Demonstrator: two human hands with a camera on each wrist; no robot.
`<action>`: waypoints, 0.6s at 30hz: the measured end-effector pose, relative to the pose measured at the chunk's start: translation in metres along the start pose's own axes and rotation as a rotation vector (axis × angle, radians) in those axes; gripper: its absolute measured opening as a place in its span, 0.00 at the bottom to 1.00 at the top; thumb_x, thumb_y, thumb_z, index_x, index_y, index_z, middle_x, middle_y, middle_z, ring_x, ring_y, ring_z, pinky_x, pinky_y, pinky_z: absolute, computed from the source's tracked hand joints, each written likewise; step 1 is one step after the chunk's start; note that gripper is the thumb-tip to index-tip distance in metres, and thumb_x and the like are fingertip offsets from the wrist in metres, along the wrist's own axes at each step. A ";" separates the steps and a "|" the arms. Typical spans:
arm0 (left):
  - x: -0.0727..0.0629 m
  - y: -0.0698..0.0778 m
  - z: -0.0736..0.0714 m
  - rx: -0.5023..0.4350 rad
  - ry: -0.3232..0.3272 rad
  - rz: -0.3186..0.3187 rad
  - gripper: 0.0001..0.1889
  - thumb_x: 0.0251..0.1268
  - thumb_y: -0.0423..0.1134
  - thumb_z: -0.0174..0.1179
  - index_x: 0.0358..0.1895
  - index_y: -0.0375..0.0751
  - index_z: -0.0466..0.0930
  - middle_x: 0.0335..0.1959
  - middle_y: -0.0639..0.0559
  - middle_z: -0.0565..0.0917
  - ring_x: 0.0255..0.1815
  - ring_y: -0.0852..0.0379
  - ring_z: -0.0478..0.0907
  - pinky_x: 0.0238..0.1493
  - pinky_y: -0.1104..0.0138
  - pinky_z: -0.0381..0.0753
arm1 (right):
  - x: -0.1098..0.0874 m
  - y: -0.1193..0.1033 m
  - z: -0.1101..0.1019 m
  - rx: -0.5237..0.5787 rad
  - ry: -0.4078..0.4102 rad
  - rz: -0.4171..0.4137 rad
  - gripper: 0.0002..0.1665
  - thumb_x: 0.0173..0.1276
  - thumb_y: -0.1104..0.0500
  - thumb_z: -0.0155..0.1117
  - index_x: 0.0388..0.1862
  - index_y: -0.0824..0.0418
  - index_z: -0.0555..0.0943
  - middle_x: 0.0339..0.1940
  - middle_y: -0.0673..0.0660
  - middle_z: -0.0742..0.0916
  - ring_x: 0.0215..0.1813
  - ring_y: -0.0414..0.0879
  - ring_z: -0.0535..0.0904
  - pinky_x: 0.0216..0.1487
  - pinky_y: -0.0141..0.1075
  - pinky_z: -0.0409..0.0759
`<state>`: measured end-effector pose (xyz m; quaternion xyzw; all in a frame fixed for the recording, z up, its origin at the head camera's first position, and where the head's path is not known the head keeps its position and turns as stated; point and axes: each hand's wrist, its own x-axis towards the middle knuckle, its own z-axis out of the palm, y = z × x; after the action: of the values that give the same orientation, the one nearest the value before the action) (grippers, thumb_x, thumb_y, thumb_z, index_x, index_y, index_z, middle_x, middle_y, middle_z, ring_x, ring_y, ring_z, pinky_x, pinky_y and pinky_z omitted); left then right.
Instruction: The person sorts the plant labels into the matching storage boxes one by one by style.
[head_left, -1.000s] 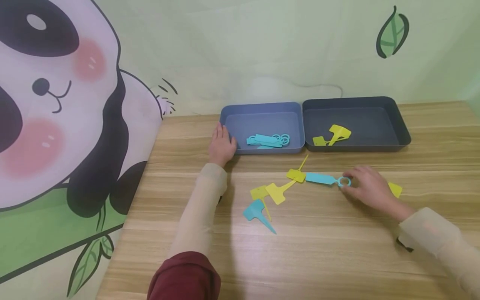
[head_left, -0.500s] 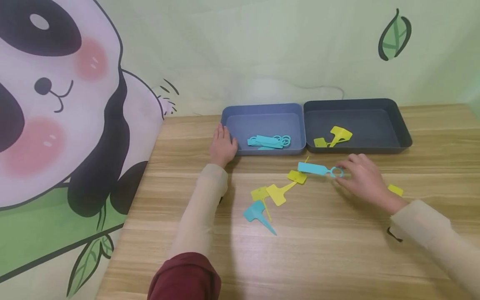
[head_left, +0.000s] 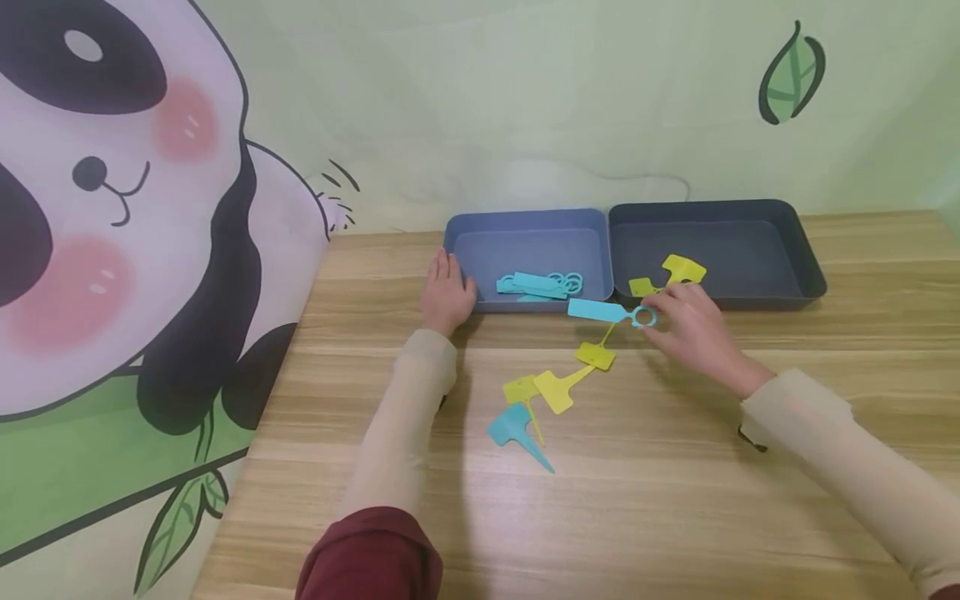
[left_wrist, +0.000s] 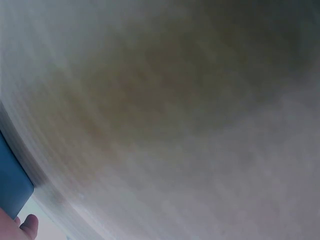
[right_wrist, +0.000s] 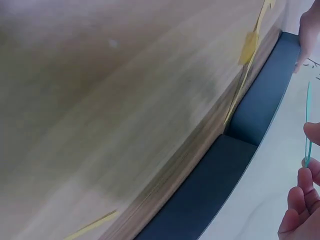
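Note:
My right hand (head_left: 693,333) pinches the ring end of a turquoise plant label (head_left: 596,311), whose flat strip points left across the front rim of the blue tray. In the right wrist view the label (right_wrist: 308,125) shows edge-on between thumb and fingers (right_wrist: 296,200). My left hand (head_left: 447,293) rests with straight fingers on the left front corner of the blue tray (head_left: 525,218). Several turquoise ring-ended labels (head_left: 540,285) lie in that tray. Yellow T-shaped labels (head_left: 684,267) lie in the dark tray (head_left: 780,250) to the right, partly hidden behind my right hand.
On the wooden table (head_left: 637,500), yellow T-shaped labels (head_left: 555,390) and a turquoise T-shaped label (head_left: 513,423) lie in front of the trays. Both trays stand side by side near a wall sheet (head_left: 487,100) printed with a panda. A yellow label (right_wrist: 92,225) also shows in the right wrist view.
My right hand has lifted the turquoise ring-ended label off the table and carried it left and away from me to the blue tray's front rim. My left hand stays in place.

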<state>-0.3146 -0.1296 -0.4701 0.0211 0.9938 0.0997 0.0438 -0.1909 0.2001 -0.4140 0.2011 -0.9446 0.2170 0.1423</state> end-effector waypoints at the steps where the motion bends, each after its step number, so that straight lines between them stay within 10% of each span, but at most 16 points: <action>1: 0.000 0.000 0.000 0.003 -0.002 0.000 0.33 0.66 0.51 0.31 0.68 0.32 0.41 0.71 0.41 0.38 0.72 0.48 0.38 0.71 0.64 0.39 | 0.003 -0.001 0.001 0.009 -0.003 0.004 0.16 0.46 0.63 0.69 0.35 0.69 0.80 0.29 0.61 0.78 0.36 0.54 0.69 0.39 0.43 0.67; 18: -0.001 0.000 0.000 -0.012 0.007 -0.004 0.34 0.66 0.51 0.32 0.68 0.33 0.41 0.71 0.42 0.39 0.72 0.48 0.39 0.71 0.63 0.40 | 0.052 -0.007 0.021 0.003 -0.117 0.159 0.18 0.53 0.57 0.64 0.41 0.67 0.79 0.33 0.61 0.77 0.37 0.53 0.66 0.35 0.41 0.66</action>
<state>-0.3134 -0.1295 -0.4698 0.0188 0.9934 0.1056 0.0406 -0.2371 0.1678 -0.4113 0.1379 -0.9640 0.2169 0.0689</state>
